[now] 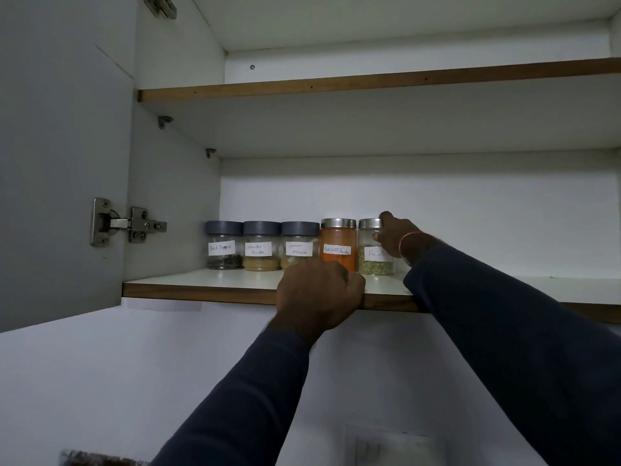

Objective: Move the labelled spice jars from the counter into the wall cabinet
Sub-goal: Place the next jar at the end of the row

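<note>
Our right hand [398, 238] grips the fennel jar [369, 265] beside the chilli jar [337, 237]; our left hand [319, 294] clutches the shelf [201, 282] below it.

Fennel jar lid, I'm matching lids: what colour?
The Fennel jar lid is silver, seen best in the head view.

I see bare shelf [591, 287] right of the Fennel jar [371, 260], but the right hand [398, 238] holding that jar and its forearm (sleeve across the front edge) bar the way. The row of jars [299, 245] stands tight, side by side. The strip before it is partly taken by the left hand [319, 294] gripping the edge. Above the lids, tall clearance reaches the upper shelf [336, 84].
</note>
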Tool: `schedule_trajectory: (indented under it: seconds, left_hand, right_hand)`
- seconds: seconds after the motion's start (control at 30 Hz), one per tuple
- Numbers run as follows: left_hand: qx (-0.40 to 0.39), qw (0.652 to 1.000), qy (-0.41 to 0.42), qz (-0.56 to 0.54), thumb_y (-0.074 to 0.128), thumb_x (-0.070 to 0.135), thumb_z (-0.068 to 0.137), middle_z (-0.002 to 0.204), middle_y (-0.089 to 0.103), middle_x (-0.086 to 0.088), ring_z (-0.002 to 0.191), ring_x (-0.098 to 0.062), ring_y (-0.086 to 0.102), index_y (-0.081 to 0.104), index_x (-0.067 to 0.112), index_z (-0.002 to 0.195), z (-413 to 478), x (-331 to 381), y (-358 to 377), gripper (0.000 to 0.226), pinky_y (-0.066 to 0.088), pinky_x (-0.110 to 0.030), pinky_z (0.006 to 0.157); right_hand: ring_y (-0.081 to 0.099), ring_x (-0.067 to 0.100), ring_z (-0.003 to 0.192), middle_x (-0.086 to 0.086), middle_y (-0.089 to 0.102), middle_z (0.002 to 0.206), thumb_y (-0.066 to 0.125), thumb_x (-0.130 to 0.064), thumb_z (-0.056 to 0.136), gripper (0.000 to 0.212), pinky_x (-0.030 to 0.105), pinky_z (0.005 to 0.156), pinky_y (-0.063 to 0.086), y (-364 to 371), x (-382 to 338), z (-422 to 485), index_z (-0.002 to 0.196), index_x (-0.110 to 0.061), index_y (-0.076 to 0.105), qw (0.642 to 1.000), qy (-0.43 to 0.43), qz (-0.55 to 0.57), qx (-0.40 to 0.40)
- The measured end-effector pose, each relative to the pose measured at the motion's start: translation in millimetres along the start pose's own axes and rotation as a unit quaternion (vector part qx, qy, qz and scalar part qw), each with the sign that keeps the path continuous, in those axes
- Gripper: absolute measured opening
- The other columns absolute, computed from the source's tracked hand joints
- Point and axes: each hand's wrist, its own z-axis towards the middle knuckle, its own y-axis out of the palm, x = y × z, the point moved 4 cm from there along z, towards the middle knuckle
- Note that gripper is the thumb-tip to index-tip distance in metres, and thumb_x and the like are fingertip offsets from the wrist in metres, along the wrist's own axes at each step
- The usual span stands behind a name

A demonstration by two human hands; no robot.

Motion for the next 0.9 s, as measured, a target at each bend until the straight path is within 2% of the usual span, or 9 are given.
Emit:
schedule_trajectory:
  seconds: [0.17,0.33,0.4,0.47,0.57,0.67,0.77,0.83,0.9]
  left_hand:
    - [0.002,1.0,0.007,0.013,0.023,0.047,0.085,0.056,0.053,0.0,0.053,-0.018,0.05,0.053,0.019,0.058,0,-1,0,0.049,0.037,-0.023,0.05]
    - [0.028,0.999,-0.018,0.033,0.029,0.044,0.082,0.047,0.04,0.004,0.046,-0.016,0.042,0.041,0.018,0.049,0,3,-9,0.044,0.025,-0.023,0.046]
    - [0.043,0.998,-0.028,0.04,0.033,0.042,0.082,0.046,0.037,0.005,0.044,-0.014,0.04,0.035,0.018,0.047,-1,2,-12,0.042,0.019,-0.023,0.045]
    - [0.046,0.998,-0.038,0.032,0.036,0.039,0.085,0.051,0.046,0.001,0.051,-0.019,0.052,0.042,0.017,0.051,-7,6,-15,0.041,0.024,-0.024,0.047]
    - [0.013,0.997,-0.074,0.029,0.036,0.037,0.094,0.077,0.068,-0.012,0.074,-0.031,0.064,0.065,0.013,0.073,-9,15,-24,0.043,0.035,-0.029,0.059]
    - [0.023,0.997,-0.038,-0.069,0.036,0.038,0.093,0.089,0.072,-0.01,0.086,-0.03,0.067,0.07,0.013,0.089,-37,31,-39,0.043,0.043,-0.032,0.069]
    - [0.073,0.943,-0.037,-0.323,0.05,0.026,0.091,0.093,0.074,0.005,0.088,-0.008,0.067,0.073,0.015,0.095,-137,61,-53,0.026,0.049,-0.022,0.077]
    - [-0.044,0.885,-0.112,-0.45,0.055,0.021,0.091,0.086,0.074,0.008,0.084,-0.002,0.068,0.074,0.016,0.088,-226,89,-33,0.02,0.05,-0.017,0.074]
    - [-0.188,0.834,-0.187,-0.484,0.06,0.018,0.09,0.087,0.074,0.012,0.082,0.006,0.065,0.074,0.019,0.087,-335,122,10,0.015,0.049,-0.015,0.075]
  right_hand:
    - [0.062,0.034,0.1,0.02,0.062,0.115,0.052,-0.028,0.097,0.042,0.043,0.085,0.051,0,0,-1,0.132,-0.009,0.038,1.0,0.008,0.013,-0.005]
    - [0.051,0.04,0.122,0.023,0.044,0.141,0.058,-0.039,0.091,0.081,0.052,0.101,0.044,-6,-5,-16,0.153,-0.021,0.008,0.999,0.032,0.005,0.014]
    - [0.049,0.039,0.124,0.02,0.041,0.143,0.054,-0.041,0.093,0.074,0.051,0.102,0.042,-18,-19,-36,0.151,-0.02,0.015,0.998,-0.01,-0.007,0.062]
    - [0.049,0.037,0.123,0.017,0.041,0.142,0.05,-0.04,0.094,0.062,0.049,0.102,0.041,-29,-36,-74,0.147,-0.018,0.026,0.996,-0.069,0.003,0.062]
    - [0.05,0.035,0.122,0.015,0.046,0.138,0.049,-0.038,0.095,0.049,0.046,0.101,0.041,-36,-54,-142,0.139,-0.017,0.04,0.99,-0.137,0.014,0.032]
    - [0.055,0.033,0.115,0.014,0.057,0.127,0.05,-0.029,0.095,0.04,0.044,0.097,0.044,-42,-43,-230,0.131,-0.011,0.053,0.969,-0.221,0.027,0.103]
    - [0.056,0.014,0.113,0.001,0.061,0.12,0.054,-0.031,0.093,0.034,0.028,0.099,0.043,-19,11,-348,0.121,-0.014,0.061,0.967,-0.198,0.14,0.073]
    - [0.056,0.006,0.112,-0.008,0.06,0.119,0.057,-0.038,0.091,0.036,0.019,0.098,0.042,15,54,-423,0.122,-0.02,0.061,0.975,-0.104,0.193,-0.027]
    - [0.052,0.001,0.116,-0.015,0.055,0.121,0.063,-0.038,0.09,0.039,0.004,0.098,0.032,68,99,-501,0.126,-0.023,0.058,0.972,0.009,0.179,-0.154]
